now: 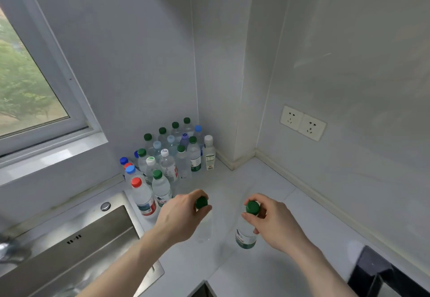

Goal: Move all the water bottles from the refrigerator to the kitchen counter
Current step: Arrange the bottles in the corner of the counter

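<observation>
Each of my hands holds a green-capped water bottle by its neck over the white kitchen counter [274, 185]. My left hand [181, 215] grips the left bottle [201, 202], whose clear body is mostly hidden under the hand. My right hand [274, 222] grips the right bottle [246, 236], whose green label shows below the fingers. Both bottles are upright, at or just above the counter surface. A cluster of several water bottles [169, 157] with green, blue, red and white caps stands in the counter's back corner, just beyond my left hand.
A steel sink [76, 250] lies to the left of the counter, below a window [28, 87]. Two wall sockets [302, 122] sit on the right wall. A dark appliance edge [377, 271] shows at the bottom right.
</observation>
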